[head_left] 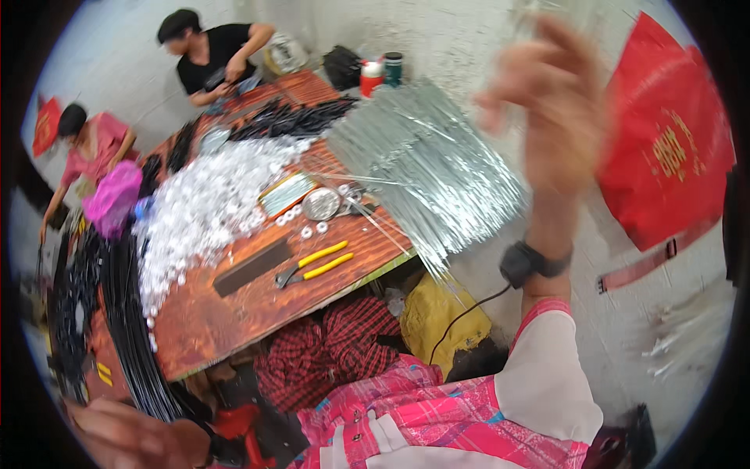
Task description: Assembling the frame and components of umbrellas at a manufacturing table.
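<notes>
My right hand [558, 109] is raised at the upper right in front of the pale wall, its fingers smeared by motion. Low at the left rim is my left hand [129, 434], also blurred and partly cut off, near a bundle of long black strips [129, 313]. On the reddish wooden table [203, 336] lie cutting pliers [314, 264] with yellow handles, beside a dark flat bar [251, 267]. Thin silvery metal rods [430, 156] form a wide sheaf overhanging the right edge. Small white rings [211, 195] are heaped across the middle.
A rectangular tin [287, 194] and a round metal dish [322, 204] stand amid loose rings. Two people [215, 62] sit across the table at the far left. A red bag [668, 141] hangs on the right wall. Checked cloth [328, 352] and a yellow sack [445, 320] are below the table edge.
</notes>
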